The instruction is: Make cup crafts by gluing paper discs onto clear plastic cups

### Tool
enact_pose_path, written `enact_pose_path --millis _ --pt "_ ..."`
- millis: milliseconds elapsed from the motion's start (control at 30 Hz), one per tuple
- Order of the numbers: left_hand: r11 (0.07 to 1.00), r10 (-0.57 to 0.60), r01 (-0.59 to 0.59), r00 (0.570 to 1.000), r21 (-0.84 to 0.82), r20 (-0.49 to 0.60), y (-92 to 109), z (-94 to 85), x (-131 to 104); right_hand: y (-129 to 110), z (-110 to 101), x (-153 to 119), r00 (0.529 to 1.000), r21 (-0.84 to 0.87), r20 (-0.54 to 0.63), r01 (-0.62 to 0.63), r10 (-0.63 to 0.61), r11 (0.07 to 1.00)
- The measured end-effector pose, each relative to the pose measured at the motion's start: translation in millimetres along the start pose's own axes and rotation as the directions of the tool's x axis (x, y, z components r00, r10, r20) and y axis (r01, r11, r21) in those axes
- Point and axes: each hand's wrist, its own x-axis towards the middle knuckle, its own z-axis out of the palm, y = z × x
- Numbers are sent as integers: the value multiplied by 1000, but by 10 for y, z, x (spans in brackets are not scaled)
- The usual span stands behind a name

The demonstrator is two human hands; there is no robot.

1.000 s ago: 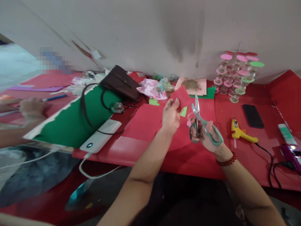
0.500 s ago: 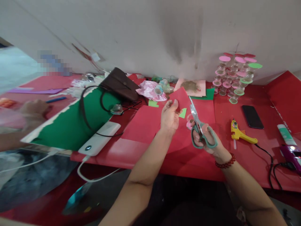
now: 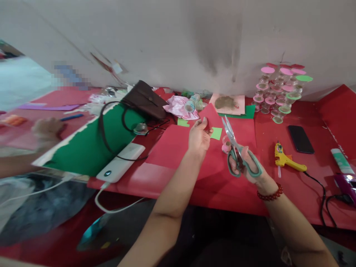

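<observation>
Between the thumb and fingers of my left hand (image 3: 199, 136) is a small piece of red paper (image 3: 211, 115), held up over the table. My right hand (image 3: 251, 167) has its fingers through the green handles of a pair of scissors (image 3: 231, 135). The scissor blades are a little apart and point up and away, just right of the red paper without touching it. Beneath my hands lie large red sheets (image 3: 174, 144). A light green paper scrap (image 3: 216, 133) shows behind my left fingers, and a small pink-rimmed clear piece (image 3: 226, 147) lies behind the scissors.
A yellow glue gun (image 3: 289, 161), a phone (image 3: 301, 139) and a glue bottle (image 3: 342, 161) lie on the right. Stacked clear pieces with coloured discs (image 3: 278, 92) stand by the wall. Left are a power bank (image 3: 121, 163), a brown bag (image 3: 146, 99), a green board (image 3: 91, 148) and another person's hand (image 3: 48, 128).
The scissor blades have opened a little wider and moved off the red paper's edge. My left hand has tilted the paper slightly. The whole view has shifted a little.
</observation>
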Motion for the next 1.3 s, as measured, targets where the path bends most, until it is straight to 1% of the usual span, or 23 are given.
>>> enact_pose_path --millis 67,167,467,567,667,733,800,900,1000,1133,1300 --pt "999 -33 33 999 -2 -22 19 -7 38 -14 15 4 1000 -12 19 -12 12 1000" --pt "999 -36 36 999 -5 -26 35 -11 57 -27 33 15 999 -36 30 -24 25 999" --pt "998 -55 55 998 -9 -15 29 13 -3 -26 49 30 999 -53 41 -32 35 998" --pt "999 -44 44 999 -2 -3 16 13 -12 -25 51 24 999 -50 38 -25 27 998" --pt "999 -27 27 999 24 32 -1 12 -33 -10 42 24 999 -43 33 -28 30 999" --pt "999 -18 16 998 47 56 -10 14 -59 7 30 35 999 -7 26 -40 40 999" --pt "997 -24 17 996 79 84 -23 18 -97 17 14 56 998 68 37 -56 54 996" --pt "988 -73 55 989 142 127 -66 29 -163 11 -16 93 995 191 66 -83 71 978" --pt "979 -120 89 979 185 162 -138 44 -226 -11 -46 115 995 245 75 -79 63 966" --pt "980 -113 84 981 178 156 -201 66 -276 -36 -70 112 999 288 42 -33 21 957" --pt "981 -86 60 987 186 134 -171 86 -287 -74 -79 97 999 316 37 -14 2 948"
